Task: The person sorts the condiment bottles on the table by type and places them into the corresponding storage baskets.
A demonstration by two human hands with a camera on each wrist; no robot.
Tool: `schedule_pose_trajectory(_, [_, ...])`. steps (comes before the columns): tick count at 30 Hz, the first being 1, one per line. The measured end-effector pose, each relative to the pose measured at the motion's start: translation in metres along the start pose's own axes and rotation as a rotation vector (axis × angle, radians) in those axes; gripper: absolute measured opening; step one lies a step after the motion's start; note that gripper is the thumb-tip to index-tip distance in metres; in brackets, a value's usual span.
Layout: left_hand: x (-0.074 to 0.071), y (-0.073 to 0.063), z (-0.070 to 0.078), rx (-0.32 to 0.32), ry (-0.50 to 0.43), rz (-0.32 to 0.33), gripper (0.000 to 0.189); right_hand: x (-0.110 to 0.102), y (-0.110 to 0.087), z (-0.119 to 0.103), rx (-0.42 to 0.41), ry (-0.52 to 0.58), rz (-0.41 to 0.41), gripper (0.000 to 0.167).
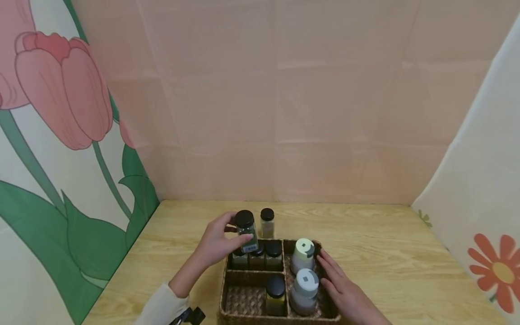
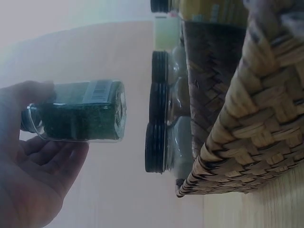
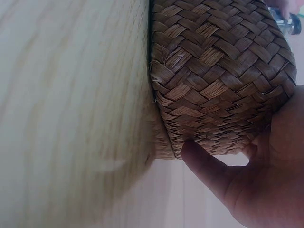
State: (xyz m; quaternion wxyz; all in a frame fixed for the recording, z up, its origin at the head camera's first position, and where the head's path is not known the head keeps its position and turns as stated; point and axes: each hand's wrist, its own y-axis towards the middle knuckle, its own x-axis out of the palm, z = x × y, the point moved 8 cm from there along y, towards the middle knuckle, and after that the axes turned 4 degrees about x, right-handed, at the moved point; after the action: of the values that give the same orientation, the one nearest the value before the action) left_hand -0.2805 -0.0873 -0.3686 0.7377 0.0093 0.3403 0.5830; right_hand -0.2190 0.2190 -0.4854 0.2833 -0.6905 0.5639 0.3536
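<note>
My left hand (image 1: 217,239) grips a glass jar of green dried herbs (image 1: 249,239) with a black lid. It holds the jar tilted above the back left compartment of a woven basket (image 1: 253,272). Under it, several black-lidded jars (image 2: 161,147) stand side by side in that compartment. My right hand (image 1: 341,286) rests with extended fingers against the basket's right wall, and in the right wrist view its thumb (image 3: 204,164) touches the weave. Two white-capped bottles (image 1: 304,289) stand in the right compartment, close to that hand. A black-lidded jar with yellowish contents (image 1: 276,295) stands in the front left compartment.
Behind the basket, another black-lidded jar (image 1: 267,223) stands on the light wooden table (image 1: 386,253). A pinkish cloth (image 1: 276,113) hangs along the back, with a tulip-print cloth (image 1: 65,90) at left and a flowered white one (image 1: 479,203) at right.
</note>
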Motion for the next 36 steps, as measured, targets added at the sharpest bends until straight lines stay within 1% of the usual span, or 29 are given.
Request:
schedule_pose_trajectory(3, [0.000, -0.005, 0.005, 0.016, -0.005, -0.015, 0.054, 0.000, 0.000, 0.000, 0.009, 0.004, -0.012, 0.057])
schedule_pose_trajectory(7, [0.001, -0.011, 0.011, 0.048, -0.013, -0.034, 0.048, 0.000, 0.000, 0.001, 0.015, 0.009, -0.027, 0.058])
schedule_pose_trajectory(11, [0.002, -0.017, 0.016, 0.080, -0.011, -0.046, 0.044, 0.001, 0.001, 0.002, 0.016, 0.004, -0.024, 0.058])
schedule_pose_trajectory(16, [0.005, -0.025, 0.016, 0.090, -0.028, -0.067, 0.042, 0.003, 0.002, 0.003, 0.025, 0.003, -0.018, 0.058])
schedule_pose_trajectory(20, [0.012, -0.033, 0.013, 0.091, -0.053, -0.101, 0.041, 0.003, 0.001, 0.003, 0.026, 0.008, -0.020, 0.058])
schedule_pose_trajectory(27, [0.023, -0.044, 0.008, 0.054, -0.078, -0.169, 0.045, 0.003, 0.000, 0.003, 0.012, 0.002, -0.016, 0.058])
schedule_pose_trajectory(28, [0.025, -0.045, 0.007, 0.047, -0.069, -0.180, 0.045, 0.003, 0.000, 0.004, 0.020, 0.004, -0.018, 0.058])
schedule_pose_trajectory(33, [0.032, -0.051, 0.000, 0.004, -0.021, -0.242, 0.051, 0.002, 0.000, 0.003, 0.002, -0.001, -0.005, 0.057])
schedule_pose_trajectory(36, [0.035, -0.054, -0.004, -0.020, -0.018, -0.278, 0.053, 0.000, 0.001, 0.002, -0.009, -0.008, 0.006, 0.056])
